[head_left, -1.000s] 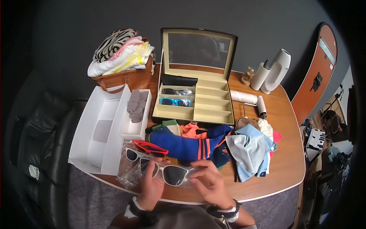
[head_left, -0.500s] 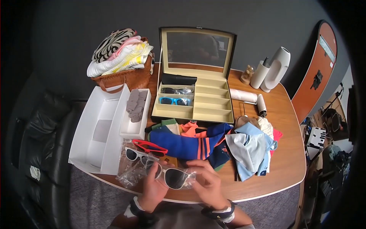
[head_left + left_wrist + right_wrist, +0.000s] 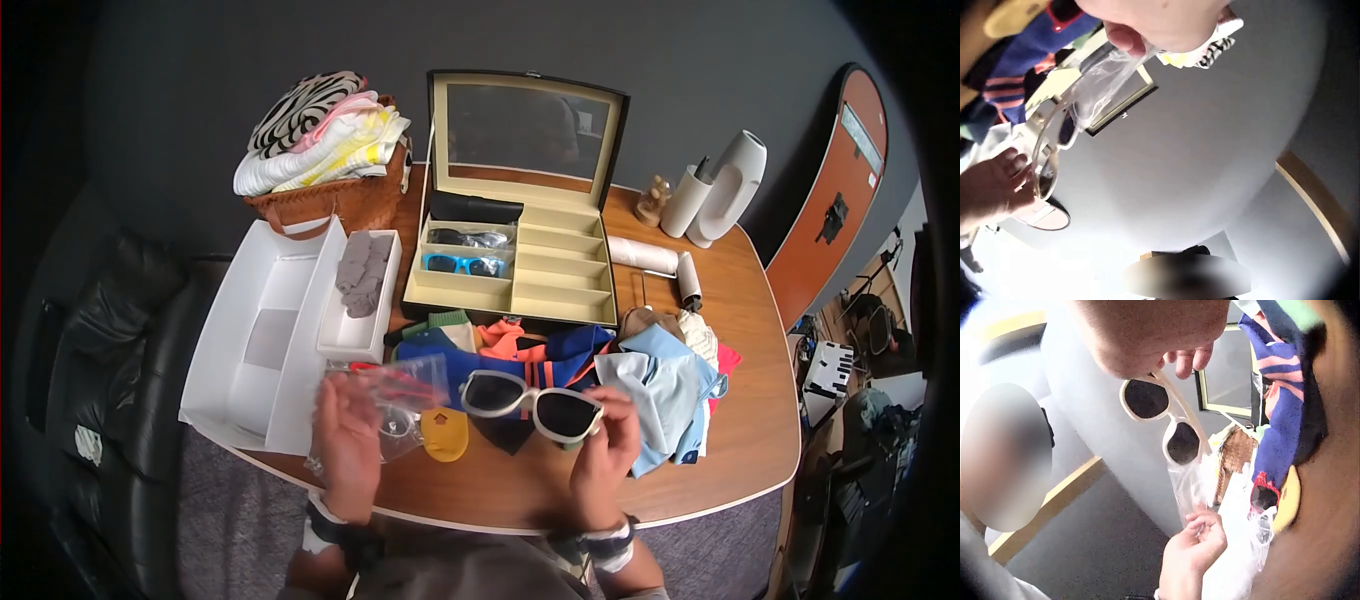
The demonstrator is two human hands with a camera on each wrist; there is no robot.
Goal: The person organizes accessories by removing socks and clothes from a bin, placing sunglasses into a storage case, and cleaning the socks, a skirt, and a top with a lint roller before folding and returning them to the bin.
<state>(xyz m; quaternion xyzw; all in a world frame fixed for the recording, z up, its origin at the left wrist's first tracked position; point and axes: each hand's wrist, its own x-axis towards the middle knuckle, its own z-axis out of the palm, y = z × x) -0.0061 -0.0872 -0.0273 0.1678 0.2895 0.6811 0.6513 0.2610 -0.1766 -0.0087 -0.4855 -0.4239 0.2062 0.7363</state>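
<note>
White-framed sunglasses (image 3: 567,415) with dark lenses are held up over the table's front by my right hand (image 3: 607,455), fingers and thumb pinching them near one hinge. A clear plastic sleeve (image 3: 425,378) hangs from my left hand (image 3: 347,445), pinched between thumb and fingers. In the right wrist view the sleeve (image 3: 1190,487) reaches close to the lower lens of the sunglasses (image 3: 1183,442). Beneath the sleeve, red sunglasses (image 3: 1265,496) and another bagged pair lie on the table, partly covered. A yellow cloth piece (image 3: 445,437) lies between my hands.
Behind stands an open display case (image 3: 562,292) holding blue sunglasses (image 3: 462,265) and a dark pair. White boxes (image 3: 222,395) sit left, near a brown basket (image 3: 330,208) of folded cloths. Striped blue socks (image 3: 430,353) and light-blue cloths (image 3: 655,400) lie in front of the case.
The white sunglasses have come out of their plastic sleeve. My right hand has moved right and up with them, while my left hand has drawn left with the sleeve.
</note>
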